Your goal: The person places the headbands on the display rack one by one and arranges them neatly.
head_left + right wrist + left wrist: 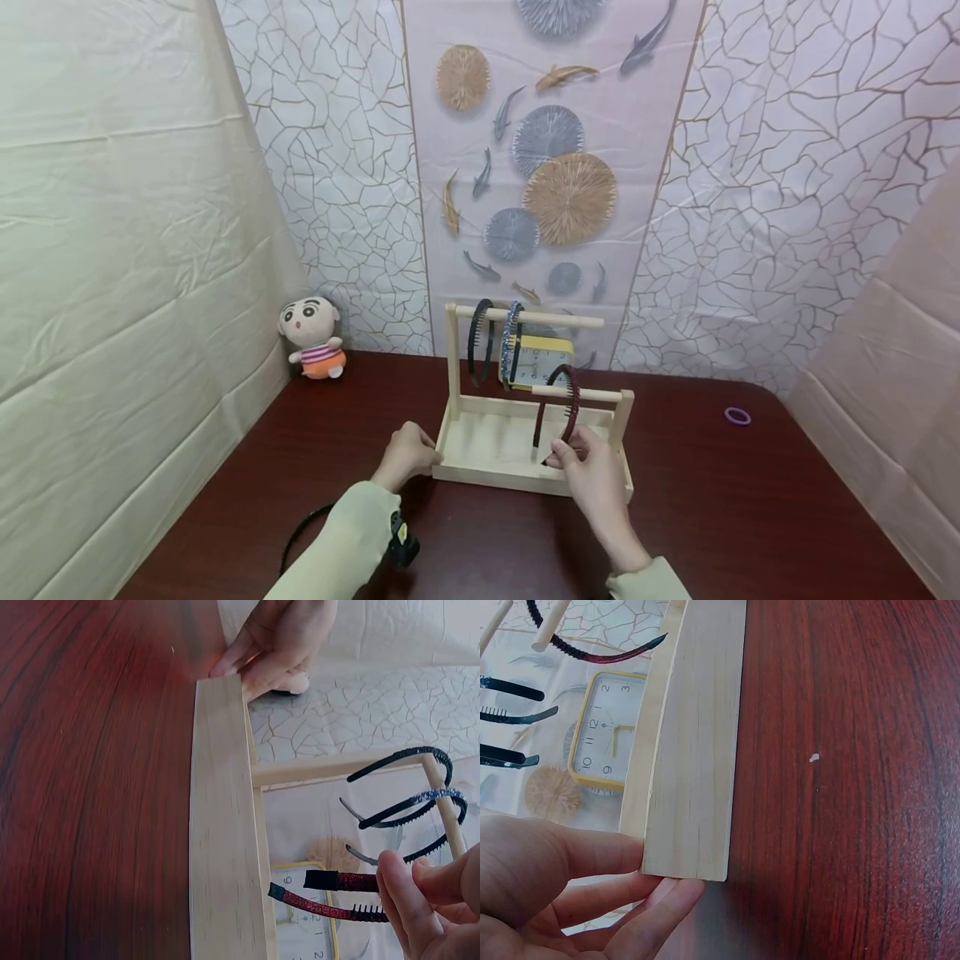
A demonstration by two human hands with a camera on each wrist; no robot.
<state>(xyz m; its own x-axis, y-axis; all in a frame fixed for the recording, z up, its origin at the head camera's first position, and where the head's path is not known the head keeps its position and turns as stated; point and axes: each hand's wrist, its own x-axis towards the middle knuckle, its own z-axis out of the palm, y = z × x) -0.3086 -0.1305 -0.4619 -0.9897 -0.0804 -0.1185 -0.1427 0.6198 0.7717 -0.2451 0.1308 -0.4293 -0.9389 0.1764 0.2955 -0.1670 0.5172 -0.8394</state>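
A pale wooden stand point(495, 477) with a shallow tray base and two horizontal rods stands on the table. My left hand point(408, 457) grips its front left corner, thumb and fingers on either side of the wood in the left wrist view. My right hand point(592, 475) pinches one leg of a dark red toothed headband point(574, 404), whose arch is at the lower right rod point(588, 395). On the higher rod point(558, 318) hang a black headband point(474, 337) and a blue patterned headband point(507, 346). Fingertips of the right hand partly cover the red headband in the right wrist view.
Behind the stand is a yellow-framed clock point(551, 342). A plush doll point(318, 333) sits at the back left, and a purple ring point(737, 422) lies at the right. A black cable point(288, 542) curves beside the left sleeve. Fabric walls border the table.
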